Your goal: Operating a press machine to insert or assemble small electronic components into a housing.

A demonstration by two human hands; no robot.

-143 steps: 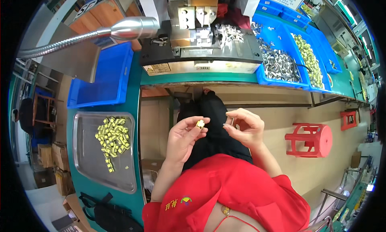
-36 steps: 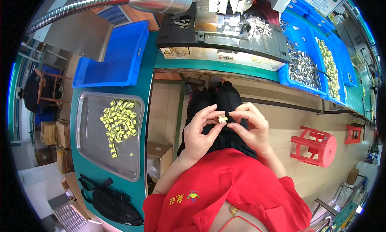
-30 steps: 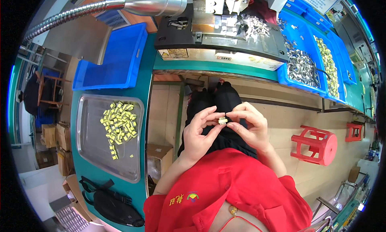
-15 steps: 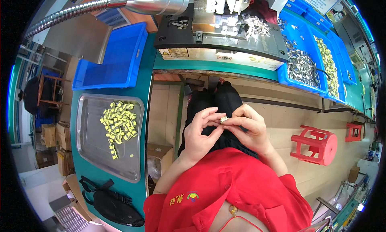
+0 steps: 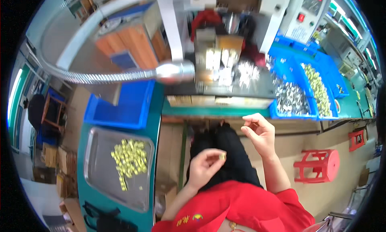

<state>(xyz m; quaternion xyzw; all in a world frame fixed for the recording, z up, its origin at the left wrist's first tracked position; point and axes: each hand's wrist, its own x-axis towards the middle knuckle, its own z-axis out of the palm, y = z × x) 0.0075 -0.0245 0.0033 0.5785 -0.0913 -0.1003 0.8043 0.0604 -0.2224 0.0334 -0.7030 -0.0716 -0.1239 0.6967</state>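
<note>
My left hand (image 5: 206,167) is above my lap, its thumb and fingers pinching a small yellow block (image 5: 222,156) at their tips. Higher and to the right is my right hand (image 5: 260,134), its thumb and curved fingers apart with nothing visible between them. On the left, a shallow metal tray (image 5: 100,171) holds a heap of similar small yellow blocks (image 5: 129,157). Motion blur hides the fine detail of the blocks.
Ahead stands a bench machine (image 5: 219,77) with shiny metal pieces on it. A bendy metal arm (image 5: 116,76) crosses the upper left. Blue bins (image 5: 291,111) of metal and yellow parts are at right, an empty-looking blue bin (image 5: 116,117) at left. A red stool (image 5: 321,165) stands right.
My hands have parted: the right moved up and outward, while the left went lower with the yellow block. The whole view has shifted, showing more of the machine.
</note>
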